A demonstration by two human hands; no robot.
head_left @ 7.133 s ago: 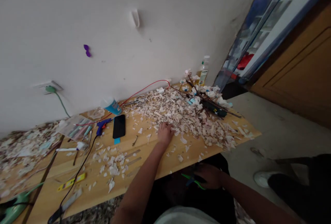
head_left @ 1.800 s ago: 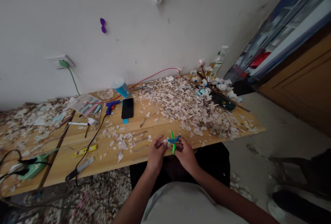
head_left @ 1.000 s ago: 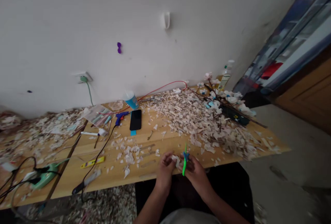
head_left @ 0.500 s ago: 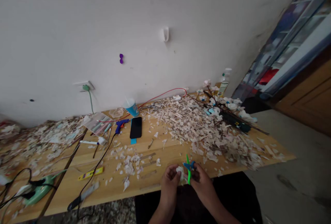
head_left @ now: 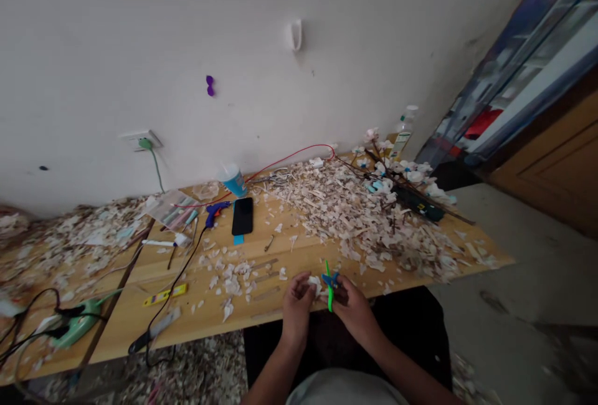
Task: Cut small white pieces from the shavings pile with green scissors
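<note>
At the table's front edge, my left hand point(head_left: 296, 306) is closed in a pinch on a thin white petal-like piece point(head_left: 316, 284). Close on its right, my right hand point(head_left: 354, 309) grips small green-and-blue scissors point(head_left: 330, 298), the green part pointing up and away from me. The scissors are beside the white piece; whether they touch it I cannot make out. Several pale flakes point(head_left: 233, 285) lie on the wood to the left of my hands.
A big heap of pale scraps point(head_left: 359, 218) covers the right side of the table point(head_left: 205, 324), with flowered branches point(head_left: 411, 190) behind. Further left are a phone point(head_left: 242, 215), a blue cup point(head_left: 234, 182), a glue gun point(head_left: 215, 213), a yellow cutter point(head_left: 165, 295), black cable and a green power strip point(head_left: 79, 324).
The view has tilted down a little, so the table sits higher in the picture. My hands keep the same hold on the white piece and the scissors, close together.
</note>
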